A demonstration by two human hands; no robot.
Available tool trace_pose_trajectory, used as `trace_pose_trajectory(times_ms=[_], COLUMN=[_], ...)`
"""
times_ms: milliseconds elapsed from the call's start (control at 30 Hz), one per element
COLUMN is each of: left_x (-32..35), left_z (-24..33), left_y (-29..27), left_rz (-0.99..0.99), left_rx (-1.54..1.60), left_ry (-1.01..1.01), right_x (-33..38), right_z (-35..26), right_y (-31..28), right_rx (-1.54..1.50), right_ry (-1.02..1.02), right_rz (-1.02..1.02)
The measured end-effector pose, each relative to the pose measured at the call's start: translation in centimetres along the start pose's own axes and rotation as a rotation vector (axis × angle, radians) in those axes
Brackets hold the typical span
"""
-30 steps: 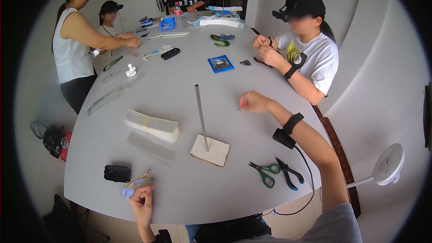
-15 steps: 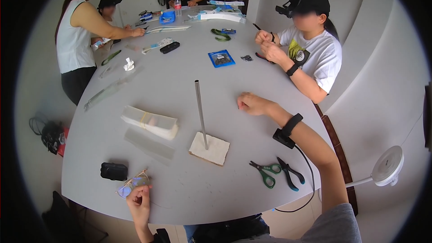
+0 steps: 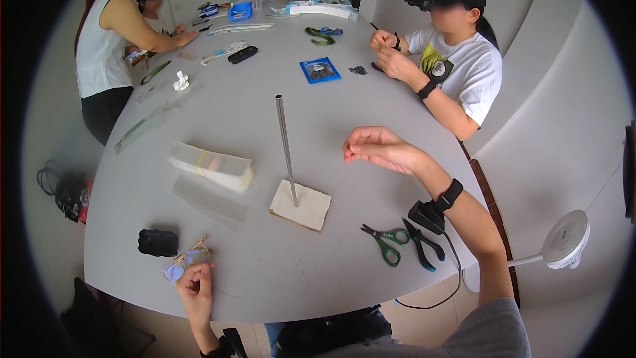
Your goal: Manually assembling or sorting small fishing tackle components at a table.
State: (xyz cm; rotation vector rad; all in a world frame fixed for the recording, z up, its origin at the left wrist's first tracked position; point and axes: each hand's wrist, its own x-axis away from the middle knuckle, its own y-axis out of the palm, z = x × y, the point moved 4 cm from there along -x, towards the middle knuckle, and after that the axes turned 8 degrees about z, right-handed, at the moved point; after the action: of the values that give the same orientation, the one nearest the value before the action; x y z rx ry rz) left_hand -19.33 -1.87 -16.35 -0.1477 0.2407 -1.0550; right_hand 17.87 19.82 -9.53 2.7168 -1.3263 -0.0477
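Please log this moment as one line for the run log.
left hand: touching glasses | right hand: raised, fingers pinched, right of rod | scissors, pliers: idle

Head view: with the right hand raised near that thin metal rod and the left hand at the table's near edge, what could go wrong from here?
1. The right hand, fingers pinched, hovers close to the upright metal rod on its small white base; a sideways brush might tip it.
2. The left hand touches a small gold-framed item near the table edge; a nudge could push it off.
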Motion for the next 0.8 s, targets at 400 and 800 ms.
trace_pose_trajectory(times_ms=[400,800], left_x=[-0.2,2.0], left_z=[-0.2,7.0], left_y=[-0.2,3.9], left_rz=[-0.005,-0.26], left_rx=[0.01,0.056], left_ry=[-0.003,0.068], right_x=[3.3,5.6], right_z=[3.2,4.8], right_y=[1.2,3.2], right_rx=[0.367,0.43], right_ry=[0.162,0.056], right_rz=[0.191,0.126])
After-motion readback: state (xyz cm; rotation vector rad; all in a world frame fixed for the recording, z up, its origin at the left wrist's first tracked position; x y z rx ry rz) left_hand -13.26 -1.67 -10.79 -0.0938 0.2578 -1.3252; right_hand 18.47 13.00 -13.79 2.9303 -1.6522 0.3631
